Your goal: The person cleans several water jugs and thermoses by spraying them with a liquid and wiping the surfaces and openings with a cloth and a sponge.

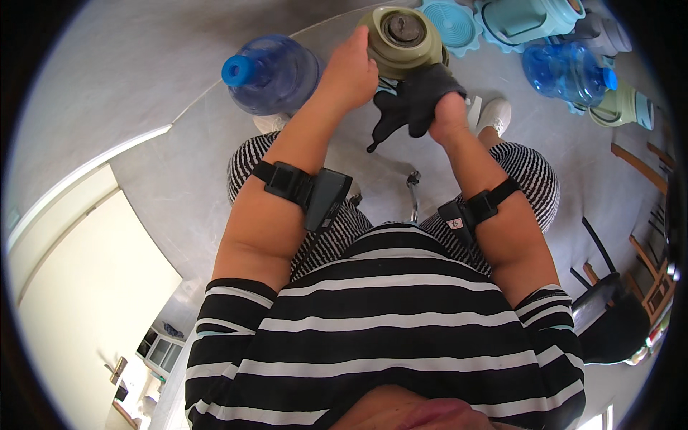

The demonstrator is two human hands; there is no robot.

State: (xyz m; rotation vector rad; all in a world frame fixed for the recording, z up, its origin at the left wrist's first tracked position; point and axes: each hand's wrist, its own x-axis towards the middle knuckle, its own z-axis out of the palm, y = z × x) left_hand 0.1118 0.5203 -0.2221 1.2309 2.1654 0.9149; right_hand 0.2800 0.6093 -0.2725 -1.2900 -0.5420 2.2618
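An olive-green insulated jug with a dark round lid stands on the floor in front of me, seen from above. My left hand is against its left side with fingers curled; what they grip there is partly hidden. In my right hand is a dark grey cloth with finger-like lobes, possibly a glove. The cloth reaches the lower right side of the jug, and part of it hangs down to the left.
A large blue water bottle stands left of the jug. Scalloped blue mats, a light-blue jug, another water bottle and a pale green jug lie to the right. Chairs are at the right rim, a white door at left.
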